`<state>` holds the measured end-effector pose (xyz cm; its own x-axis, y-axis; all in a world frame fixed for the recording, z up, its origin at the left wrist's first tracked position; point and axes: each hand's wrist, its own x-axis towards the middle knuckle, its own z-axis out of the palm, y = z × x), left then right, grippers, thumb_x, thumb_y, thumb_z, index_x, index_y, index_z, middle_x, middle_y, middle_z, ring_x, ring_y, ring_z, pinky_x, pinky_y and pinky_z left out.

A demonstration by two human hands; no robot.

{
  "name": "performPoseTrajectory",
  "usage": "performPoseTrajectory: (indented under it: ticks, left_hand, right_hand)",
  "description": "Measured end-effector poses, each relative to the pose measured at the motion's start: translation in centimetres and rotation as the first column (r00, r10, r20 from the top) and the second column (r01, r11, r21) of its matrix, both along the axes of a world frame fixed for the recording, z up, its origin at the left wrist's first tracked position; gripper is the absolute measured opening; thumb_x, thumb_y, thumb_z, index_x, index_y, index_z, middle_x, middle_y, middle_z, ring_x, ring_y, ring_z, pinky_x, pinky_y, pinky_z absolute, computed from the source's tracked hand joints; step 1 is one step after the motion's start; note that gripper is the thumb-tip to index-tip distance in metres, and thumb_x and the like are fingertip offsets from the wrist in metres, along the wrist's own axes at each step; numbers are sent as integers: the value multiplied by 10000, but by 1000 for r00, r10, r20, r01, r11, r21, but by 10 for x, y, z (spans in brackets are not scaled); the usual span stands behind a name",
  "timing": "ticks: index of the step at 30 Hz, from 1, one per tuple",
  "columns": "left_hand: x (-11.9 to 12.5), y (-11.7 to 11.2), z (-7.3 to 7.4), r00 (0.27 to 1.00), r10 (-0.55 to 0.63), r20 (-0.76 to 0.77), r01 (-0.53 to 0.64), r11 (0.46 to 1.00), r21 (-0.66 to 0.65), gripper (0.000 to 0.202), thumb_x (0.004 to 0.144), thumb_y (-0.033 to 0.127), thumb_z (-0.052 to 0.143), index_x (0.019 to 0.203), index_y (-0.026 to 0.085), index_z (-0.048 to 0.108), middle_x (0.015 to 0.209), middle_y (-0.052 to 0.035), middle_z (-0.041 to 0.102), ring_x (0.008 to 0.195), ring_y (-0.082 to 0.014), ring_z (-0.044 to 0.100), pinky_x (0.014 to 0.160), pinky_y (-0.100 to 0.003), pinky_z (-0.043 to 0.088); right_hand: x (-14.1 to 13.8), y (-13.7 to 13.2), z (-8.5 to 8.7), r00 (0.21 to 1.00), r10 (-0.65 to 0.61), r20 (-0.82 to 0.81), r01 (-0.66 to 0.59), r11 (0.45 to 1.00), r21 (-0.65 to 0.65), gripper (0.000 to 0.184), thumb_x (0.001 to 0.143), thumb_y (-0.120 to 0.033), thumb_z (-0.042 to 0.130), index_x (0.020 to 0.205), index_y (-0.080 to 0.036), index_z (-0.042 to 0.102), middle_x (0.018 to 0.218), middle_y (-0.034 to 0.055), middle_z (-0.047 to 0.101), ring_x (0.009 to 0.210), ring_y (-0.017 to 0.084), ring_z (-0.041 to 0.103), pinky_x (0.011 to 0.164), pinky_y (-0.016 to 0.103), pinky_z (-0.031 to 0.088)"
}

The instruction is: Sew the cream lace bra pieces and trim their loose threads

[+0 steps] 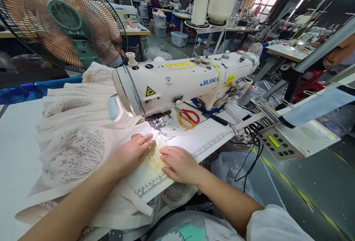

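Observation:
A small pale yellow lace piece point(155, 157) lies on the white sewing bed in front of the needle area of a JUKI sewing machine point(177, 81). My left hand point(134, 154) rests on its left side, fingers stretched forward and flat, close to the presser foot point(159, 121); its thumb is mostly hidden. From the right, my right hand point(180, 164) touches the lace with fingertips laid on its edge, the thumb apart from the fingers. Cream fabric with lace panels point(80, 152) is heaped left of my left hand and hangs over the table's front edge.
Red-and-orange-handled pliers point(188, 119) and a black-handled tool point(216, 118) lie beside the machine. A large fan point(65, 15) stands behind left. Thread cones point(200, 6) rise behind. A control panel point(277, 141) is at right, above a clear plastic bin point(249, 174) and dangling black cables.

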<state>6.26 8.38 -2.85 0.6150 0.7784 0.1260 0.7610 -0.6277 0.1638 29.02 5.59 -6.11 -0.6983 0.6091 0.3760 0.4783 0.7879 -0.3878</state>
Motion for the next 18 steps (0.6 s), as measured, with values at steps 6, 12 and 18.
performPoseTrajectory:
  ticks: [6, 12, 18]
  left_hand:
    - [-3, 9, 0, 997, 45, -65, -45, 999, -5, 431, 933, 300, 277, 1091, 200, 666, 1219, -111, 645, 959, -247, 599, 837, -384, 506]
    - [-7, 21, 2, 992, 67, -108, -66, 998, 8, 431, 918, 294, 282, 1108, 194, 656, 1223, -117, 641, 992, -254, 602, 859, -383, 503]
    - [-11, 31, 3, 988, 106, -114, -102, 994, 35, 465, 917, 310, 256, 1091, 162, 661, 1214, -146, 642, 999, -276, 603, 838, -394, 513]
  right_hand:
    - [0, 1, -1, 1000, 11, -5, -11, 1000, -13, 226, 858, -294, 557, 1030, -155, 609, 1209, 135, 633, 1173, 236, 561, 1015, 397, 453]
    - [1, 2, 0, 1000, 15, -15, -15, 1000, 6, 225, 847, -278, 571, 1015, -137, 621, 1186, 134, 641, 1155, 238, 570, 1010, 378, 458]
    - [0, 2, 1, 1000, 11, -8, -11, 1000, 9, 217, 850, -285, 565, 1011, -151, 620, 1189, 117, 642, 1150, 232, 574, 1009, 366, 459]
